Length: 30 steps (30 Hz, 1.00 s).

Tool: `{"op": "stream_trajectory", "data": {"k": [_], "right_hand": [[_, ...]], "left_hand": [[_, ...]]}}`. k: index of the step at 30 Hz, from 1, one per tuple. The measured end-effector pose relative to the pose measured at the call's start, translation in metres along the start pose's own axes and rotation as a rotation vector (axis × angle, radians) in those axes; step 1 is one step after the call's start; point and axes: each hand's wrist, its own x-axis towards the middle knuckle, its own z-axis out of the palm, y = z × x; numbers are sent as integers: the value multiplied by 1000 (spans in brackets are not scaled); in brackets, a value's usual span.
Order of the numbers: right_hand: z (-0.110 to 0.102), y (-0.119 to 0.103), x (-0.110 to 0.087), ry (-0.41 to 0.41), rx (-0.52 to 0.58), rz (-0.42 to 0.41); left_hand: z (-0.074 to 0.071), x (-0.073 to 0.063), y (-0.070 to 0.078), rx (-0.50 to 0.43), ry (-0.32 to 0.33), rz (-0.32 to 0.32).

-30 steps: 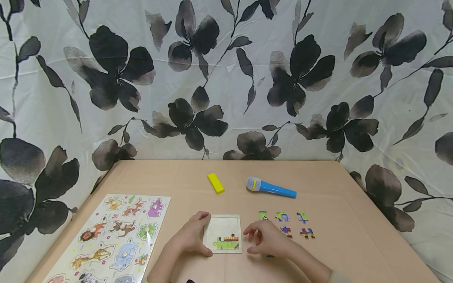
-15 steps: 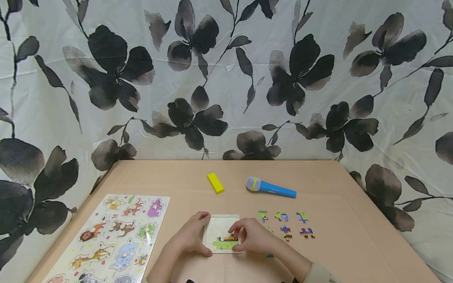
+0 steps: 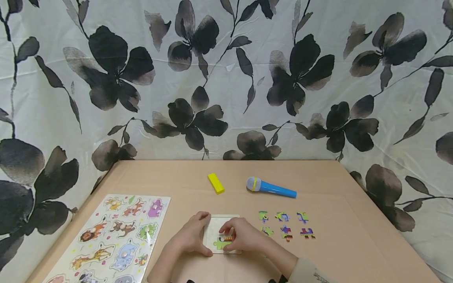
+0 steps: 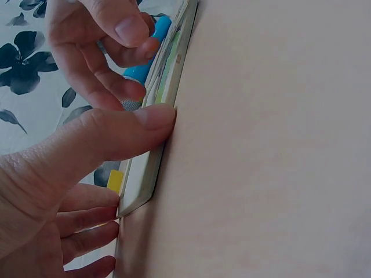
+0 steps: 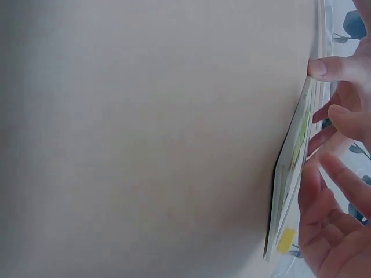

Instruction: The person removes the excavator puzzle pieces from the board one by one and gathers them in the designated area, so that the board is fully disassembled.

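Observation:
A square white puzzle tray (image 3: 218,222) lies on the table with joined green and striped puzzle pieces (image 3: 220,244) along its lower part. My left hand (image 3: 189,235) holds the tray's left side, thumb at the near corner and fingers at the far one. In the left wrist view that thumb presses on the rim of the tray (image 4: 142,174). Over the tray's right half is my right hand (image 3: 244,235), fingers loosely bent. No piece shows between its thumb and fingers in the right wrist view, where the tray (image 5: 283,185) appears nearly edge-on. The hand covers part of the pieces.
Several loose puzzle pieces (image 3: 286,232) are spread right of the tray. Behind are a yellow block (image 3: 216,183) and a blue toy microphone (image 3: 277,189). To the left lies a large animal sticker sheet (image 3: 118,239). A floral cloth (image 3: 247,98) hangs behind the table.
My right hand has moved left, from beside the tray's right edge to above the pieces in it. The left hand and the tray have stayed in place.

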Motion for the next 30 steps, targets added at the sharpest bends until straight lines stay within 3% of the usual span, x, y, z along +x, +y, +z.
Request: {"op": "stream_trajectory", "data": {"k": [15, 30], "right_hand": [[8, -4, 6, -24, -148, 7], [8, -3, 10, -45, -87, 50]], "left_hand": [[-1, 0, 1, -5, -4, -6], [-1, -1, 3, -10, -5, -4]]}}
